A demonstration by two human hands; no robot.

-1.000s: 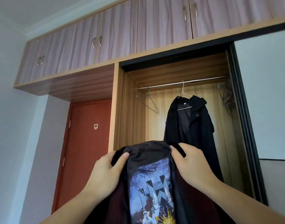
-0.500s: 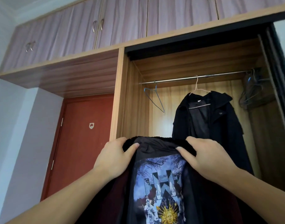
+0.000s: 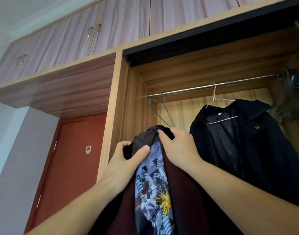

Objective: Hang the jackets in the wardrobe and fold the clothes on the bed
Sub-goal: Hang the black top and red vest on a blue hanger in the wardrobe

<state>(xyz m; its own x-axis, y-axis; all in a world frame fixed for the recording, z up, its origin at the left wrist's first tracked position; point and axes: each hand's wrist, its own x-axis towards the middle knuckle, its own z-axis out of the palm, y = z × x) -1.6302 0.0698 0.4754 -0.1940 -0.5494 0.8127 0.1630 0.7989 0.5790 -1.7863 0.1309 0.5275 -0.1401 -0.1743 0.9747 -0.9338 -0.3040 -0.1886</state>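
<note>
— How far along is the hanging?

— One garment is up: a long black coat with a wide collar (image 3: 243,143) hangs on a pale wire hanger (image 3: 218,102) from the steel wardrobe rail (image 3: 196,89), towards the right end of that rail. The second piece, a dark maroon jacket with a printed blue and yellow lining panel (image 3: 155,192), is not yet hung — it is in the person's hands, held up below the left part of the rail.

— Is there a free hanger for it?

— Yes, an empty blue wire hanger (image 3: 159,111) hooks on the rail near its left end, and the jacket's black fuzzy collar (image 3: 162,129) sits just beneath that hanger's lower corner. Whether they touch, I cannot tell. More hangers seem bunched in shadow at the rail's far right end, too dim to make out.

— And the folding?

— The bed is out of view, so I judge that part wholly open.

— The hands?

— The left hand (image 3: 126,160) is lower and left of the hanger, its fingers curled round the collar's left side with the thumb pressed across the lining. The right hand (image 3: 179,146) is higher, directly under the rail's middle, fingers closed over the collar's right side, its wrist angled up. Both forearms reach steeply upward towards the rail.
</note>
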